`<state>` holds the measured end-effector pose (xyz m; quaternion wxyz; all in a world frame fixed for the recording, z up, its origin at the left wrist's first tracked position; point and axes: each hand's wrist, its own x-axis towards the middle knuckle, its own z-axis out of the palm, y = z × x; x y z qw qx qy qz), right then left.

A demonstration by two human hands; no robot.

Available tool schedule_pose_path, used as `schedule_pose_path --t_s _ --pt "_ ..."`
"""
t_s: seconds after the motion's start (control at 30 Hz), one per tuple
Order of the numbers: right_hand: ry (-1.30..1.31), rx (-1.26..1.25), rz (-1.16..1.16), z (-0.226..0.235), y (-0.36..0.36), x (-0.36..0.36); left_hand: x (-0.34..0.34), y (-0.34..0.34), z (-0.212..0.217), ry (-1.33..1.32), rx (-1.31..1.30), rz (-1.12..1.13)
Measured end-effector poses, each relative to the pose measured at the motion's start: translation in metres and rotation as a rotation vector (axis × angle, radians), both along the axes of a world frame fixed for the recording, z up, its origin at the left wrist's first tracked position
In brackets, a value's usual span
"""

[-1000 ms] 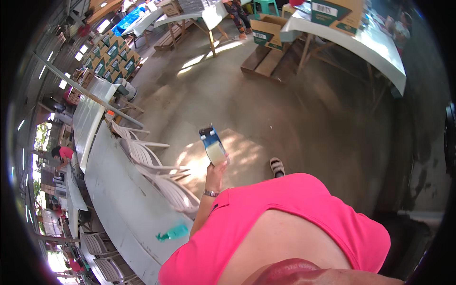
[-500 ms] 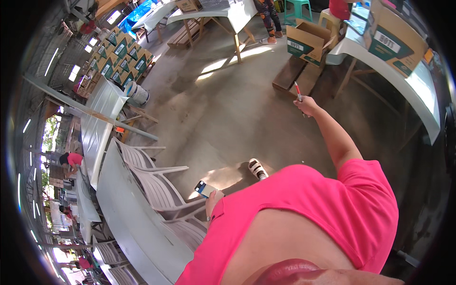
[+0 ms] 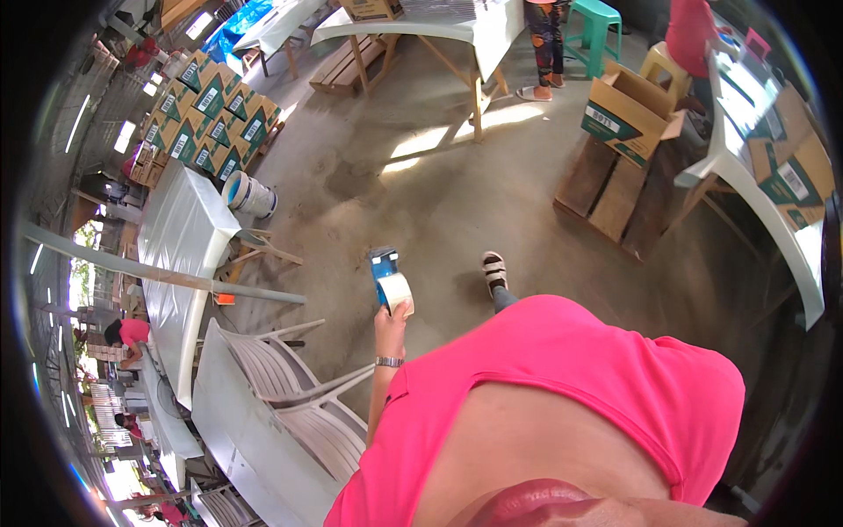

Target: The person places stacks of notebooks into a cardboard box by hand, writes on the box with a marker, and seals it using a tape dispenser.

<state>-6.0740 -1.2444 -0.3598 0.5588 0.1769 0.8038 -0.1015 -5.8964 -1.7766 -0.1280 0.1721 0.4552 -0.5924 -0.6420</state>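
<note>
My left hand (image 3: 391, 325) is out in front, low over the concrete floor, with a metal-banded watch on its wrist. Its fingers are closed around a blue tape dispenser (image 3: 384, 264) carrying a wide roll of pale tape (image 3: 397, 292). The roll is at the fingers and the blue end points away from me. White plastic chairs (image 3: 272, 373) stand just left of this forearm. My right hand is out of sight; only the pink sleeve on that side shows.
Stacked cartons (image 3: 210, 114) and a white bucket (image 3: 253, 195) stand at far left, near a plastic-covered table (image 3: 180, 255). An open carton (image 3: 634, 107) rests on a wooden pallet (image 3: 606, 189) ahead right, beside a curved white table (image 3: 762, 189). People stand beyond.
My left hand has come forward with the tape dispenser, now fully in view. My right hand, which held a slim red-and-white pen-like thing, has left the picture. The whole view has shifted.
</note>
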Motion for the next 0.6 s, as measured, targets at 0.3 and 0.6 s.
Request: schedule_pose_path --t_s 0.3,0.6 --pt "0.335 -0.312 -0.032 -0.032 -0.344 -0.317 -0.122 -0.19 -0.015 -0.196 -0.003 0.061" --pt "0.72 -0.997 0.094 0.193 -0.835 -0.572 -0.201 -0.395 -0.055 -0.159 0.047 0.139"
